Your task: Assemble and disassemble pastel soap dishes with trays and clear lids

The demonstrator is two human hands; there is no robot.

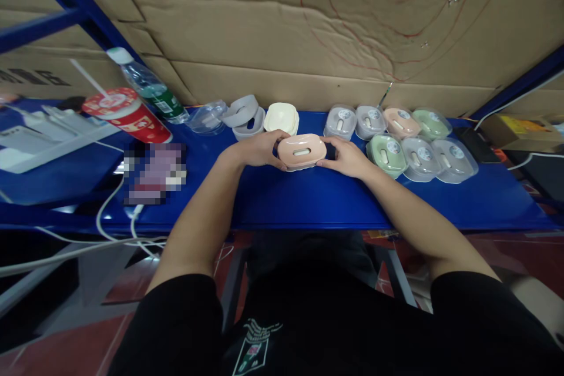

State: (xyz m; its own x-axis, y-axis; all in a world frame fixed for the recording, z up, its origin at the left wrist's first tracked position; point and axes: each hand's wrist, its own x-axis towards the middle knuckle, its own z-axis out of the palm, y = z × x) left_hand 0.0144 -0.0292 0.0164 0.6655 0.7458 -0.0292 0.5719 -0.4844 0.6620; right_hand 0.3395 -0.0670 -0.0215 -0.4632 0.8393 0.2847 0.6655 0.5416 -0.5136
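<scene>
A peach-coloured oval soap box (291, 155) with a slot in its top and something pale in the slot is gripped at both ends, near the middle of the blue table. My left hand (263, 150) closes on its left end, thumb near the lower edge. On the right end, my right hand (341, 157) pinches it with thumb and fingers. Just behind it sits a cream soap box (281, 117). Left of that are a grey box base (252, 128) and a grey ring-shaped part (241, 110) tilted against it, beside a clear plastic cover (207, 116).
Several clear-covered grey, green and peach boxes (420, 158) stand in two rows on the right. A red paper cup (132, 120) with a straw, a water bottle (152, 88), a power strip (53, 144) and white cables occupy the left. Cardboard (247, 29) walls the back.
</scene>
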